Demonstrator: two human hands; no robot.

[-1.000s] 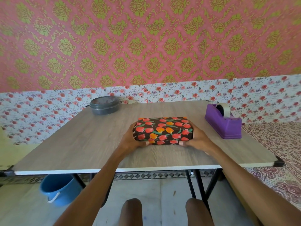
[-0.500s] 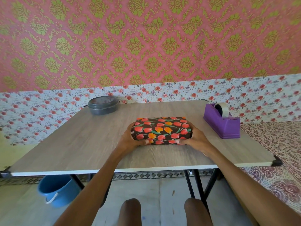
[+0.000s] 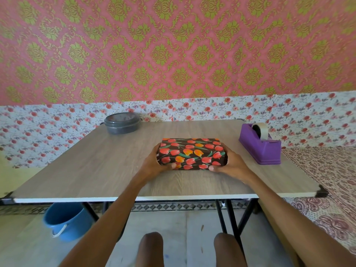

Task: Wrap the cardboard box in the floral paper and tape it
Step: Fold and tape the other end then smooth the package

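The box (image 3: 191, 153) sits on the wooden table (image 3: 96, 166), fully covered in dark paper printed with red and orange tulips. My left hand (image 3: 154, 162) clasps its left end, thumb along the near bottom edge. On the opposite end my right hand (image 3: 230, 163) does the same, thumb on the near edge. No cardboard shows. A purple tape dispenser (image 3: 260, 144) with a roll of clear tape stands to the right of the box.
A grey lidded round container (image 3: 122, 123) stands at the table's far left. Under the table's left side is a blue bucket (image 3: 67, 221). A patterned bedspread (image 3: 331, 189) lies to the right of the table. My knees show below the near edge.
Both hands stay clasped on the ends of the wrapped box; only the view has shifted slightly.
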